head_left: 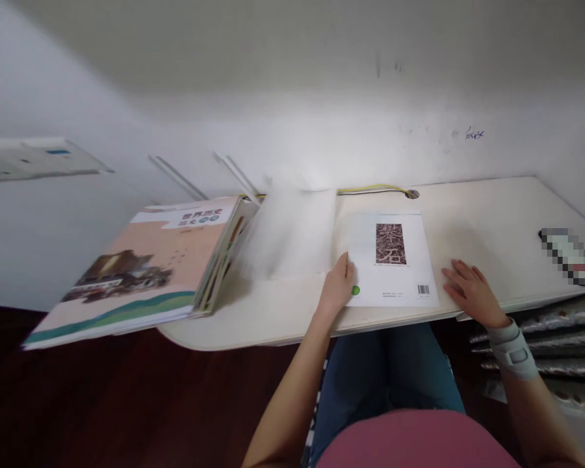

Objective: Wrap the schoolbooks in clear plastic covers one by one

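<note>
A white book [400,276] lies face-down on the desk, with a dark picture panel, a barcode and a green round mark on its back cover. My left hand [338,286] is closed at the book's left edge, its fingertips partly hidden. Just right of the book, my right hand [472,294] rests on the desktop with fingers spread, holding nothing. Left of the book is a whitish translucent sheet or stack of sheets [297,227], smeared along its left side; I cannot tell its exact kind.
A stack of textbooks [160,260] overhangs the left end of the white desk [273,312]. A yellow cable [370,188] runs along the wall to a desk hole. At the right lies a pixelated device [570,257]. Silvery folded material [560,331] sits below the desk.
</note>
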The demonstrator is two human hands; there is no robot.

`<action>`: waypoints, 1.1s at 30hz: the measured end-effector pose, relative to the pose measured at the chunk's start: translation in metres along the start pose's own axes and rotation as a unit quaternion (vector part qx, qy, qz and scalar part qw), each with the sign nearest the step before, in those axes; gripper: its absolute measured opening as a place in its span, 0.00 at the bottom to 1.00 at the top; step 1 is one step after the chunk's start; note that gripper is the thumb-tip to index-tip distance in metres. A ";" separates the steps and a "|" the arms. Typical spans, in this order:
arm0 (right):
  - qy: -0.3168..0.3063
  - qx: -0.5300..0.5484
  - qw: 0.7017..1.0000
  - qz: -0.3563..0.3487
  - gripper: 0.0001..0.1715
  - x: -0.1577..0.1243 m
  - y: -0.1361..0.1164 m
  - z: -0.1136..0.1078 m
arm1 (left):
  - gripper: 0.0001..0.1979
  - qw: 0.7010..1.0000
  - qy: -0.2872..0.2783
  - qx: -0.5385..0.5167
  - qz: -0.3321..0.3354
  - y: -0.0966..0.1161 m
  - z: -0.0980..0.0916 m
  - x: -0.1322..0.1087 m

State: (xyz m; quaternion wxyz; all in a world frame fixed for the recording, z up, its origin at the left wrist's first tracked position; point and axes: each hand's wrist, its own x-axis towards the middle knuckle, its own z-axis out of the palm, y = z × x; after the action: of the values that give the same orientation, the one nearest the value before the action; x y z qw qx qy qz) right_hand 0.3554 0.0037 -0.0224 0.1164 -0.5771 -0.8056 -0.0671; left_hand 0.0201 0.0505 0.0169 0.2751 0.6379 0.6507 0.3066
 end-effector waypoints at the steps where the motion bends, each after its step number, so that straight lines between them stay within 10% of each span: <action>1: -0.003 -0.001 1.000 0.005 0.24 0.000 0.000 -0.001 | 0.22 1.000 0.001 0.027 0.000 0.000 0.000 -0.002; 9: 0.002 -0.021 1.000 0.018 0.23 -0.005 0.005 -0.009 | 0.20 0.965 0.059 0.238 0.094 0.002 0.005 -0.020; 15: -0.003 0.013 1.000 -0.017 0.28 0.003 -0.026 -0.012 | 0.21 0.941 0.086 0.327 0.023 -0.002 -0.004 -0.028; 22: -0.021 -0.005 0.999 -0.043 0.38 0.001 -0.048 -0.005 | 0.25 0.974 0.066 0.218 0.006 0.000 -0.014 -0.022; 33: -0.013 0.029 0.997 -0.066 0.39 0.012 -0.072 -0.003 | 0.15 0.973 0.185 0.055 0.126 -0.003 -0.064 -0.018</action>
State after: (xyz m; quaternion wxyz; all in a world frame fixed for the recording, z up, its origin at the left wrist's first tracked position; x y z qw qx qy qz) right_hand 0.2843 -0.0093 -0.0149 0.1181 -0.5201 -0.8448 -0.0442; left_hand -0.0293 0.0297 0.0566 0.0736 0.6611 0.6203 0.4156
